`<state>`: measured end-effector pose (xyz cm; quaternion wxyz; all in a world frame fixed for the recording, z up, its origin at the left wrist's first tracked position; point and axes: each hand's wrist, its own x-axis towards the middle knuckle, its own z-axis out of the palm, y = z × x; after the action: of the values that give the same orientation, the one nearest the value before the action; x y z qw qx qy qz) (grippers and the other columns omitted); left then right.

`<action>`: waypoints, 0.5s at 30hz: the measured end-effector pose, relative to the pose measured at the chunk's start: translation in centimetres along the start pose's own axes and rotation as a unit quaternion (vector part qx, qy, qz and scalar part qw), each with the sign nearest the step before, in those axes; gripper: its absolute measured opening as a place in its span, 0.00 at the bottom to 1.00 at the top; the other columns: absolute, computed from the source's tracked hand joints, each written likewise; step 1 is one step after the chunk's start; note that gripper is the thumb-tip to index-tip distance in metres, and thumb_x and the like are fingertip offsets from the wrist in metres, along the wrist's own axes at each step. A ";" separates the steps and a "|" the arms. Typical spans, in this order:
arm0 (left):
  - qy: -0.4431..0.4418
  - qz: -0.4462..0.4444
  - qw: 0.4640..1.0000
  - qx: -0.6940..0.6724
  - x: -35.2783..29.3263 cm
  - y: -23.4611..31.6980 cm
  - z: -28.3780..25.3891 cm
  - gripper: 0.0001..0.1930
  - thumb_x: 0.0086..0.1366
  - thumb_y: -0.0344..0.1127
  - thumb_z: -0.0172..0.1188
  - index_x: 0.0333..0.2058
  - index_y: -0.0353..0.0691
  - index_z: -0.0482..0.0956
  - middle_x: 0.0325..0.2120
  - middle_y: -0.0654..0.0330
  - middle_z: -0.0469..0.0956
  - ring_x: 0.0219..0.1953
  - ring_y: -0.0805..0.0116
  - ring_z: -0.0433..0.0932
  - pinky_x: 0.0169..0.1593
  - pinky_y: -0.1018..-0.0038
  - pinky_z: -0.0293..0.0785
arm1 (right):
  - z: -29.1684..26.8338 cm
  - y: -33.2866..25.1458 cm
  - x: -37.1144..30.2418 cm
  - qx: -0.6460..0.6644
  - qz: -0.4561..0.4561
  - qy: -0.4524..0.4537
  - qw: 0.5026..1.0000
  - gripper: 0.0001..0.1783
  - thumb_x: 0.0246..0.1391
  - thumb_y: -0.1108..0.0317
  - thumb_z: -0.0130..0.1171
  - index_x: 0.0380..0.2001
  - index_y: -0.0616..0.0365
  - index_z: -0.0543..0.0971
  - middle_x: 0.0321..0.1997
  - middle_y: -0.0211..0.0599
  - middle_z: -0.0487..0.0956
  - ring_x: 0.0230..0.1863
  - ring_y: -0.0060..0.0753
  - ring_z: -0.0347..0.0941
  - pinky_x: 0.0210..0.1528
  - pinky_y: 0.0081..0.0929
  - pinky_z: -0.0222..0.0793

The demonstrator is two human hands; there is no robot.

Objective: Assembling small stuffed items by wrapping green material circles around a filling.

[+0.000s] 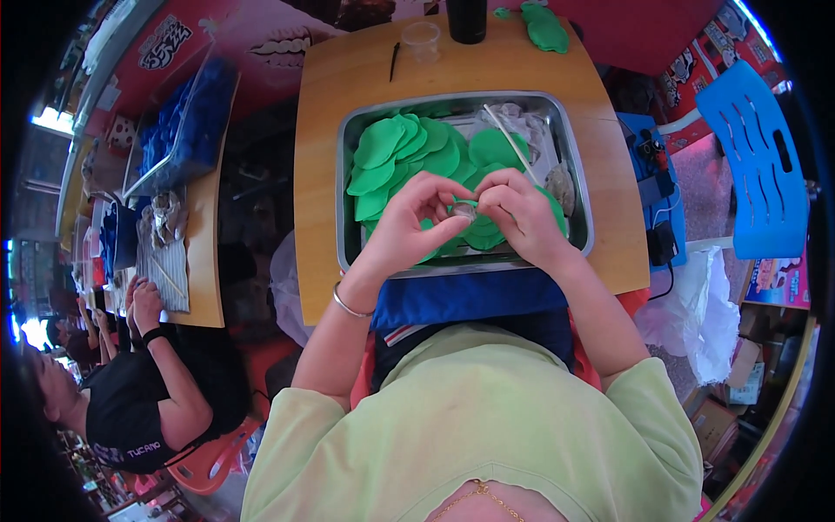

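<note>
Pinching a small greyish piece [464, 211] in left hand [421, 217]; right hand [525, 219] curled just right, grip unclear. Loose pinch could drop it onto green discs [378, 143].

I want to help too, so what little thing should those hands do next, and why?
Perhaps the right hand could gently pinch the small greyish piece's edge, because the left hand holds it between finger and thumb, and the right hand is close beside it.

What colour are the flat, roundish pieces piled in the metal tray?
The flat pieces are bright green. The head view shows them best.
</note>
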<state>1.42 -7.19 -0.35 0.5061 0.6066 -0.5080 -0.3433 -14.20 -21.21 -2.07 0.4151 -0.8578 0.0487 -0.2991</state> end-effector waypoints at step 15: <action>0.048 -0.144 0.861 -0.485 -1.8 0.6 4.3 0.25 0.65 0.37 0.56 0.57 0.42 0.57 0.48 0.57 0.70 0.49 0.63 0.74 0.48 0.65 0.76 | -3.3 -6.3 1.8 0.049 0.036 -0.078 0.995 0.13 0.47 0.80 0.60 0.38 0.56 0.78 0.50 0.40 0.72 0.45 0.32 0.73 0.40 0.25 0.73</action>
<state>-3.22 -6.63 -0.99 0.7053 0.3664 -0.1595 -0.5856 -15.56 -20.02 5.03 0.4696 -0.8548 0.0321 -0.2185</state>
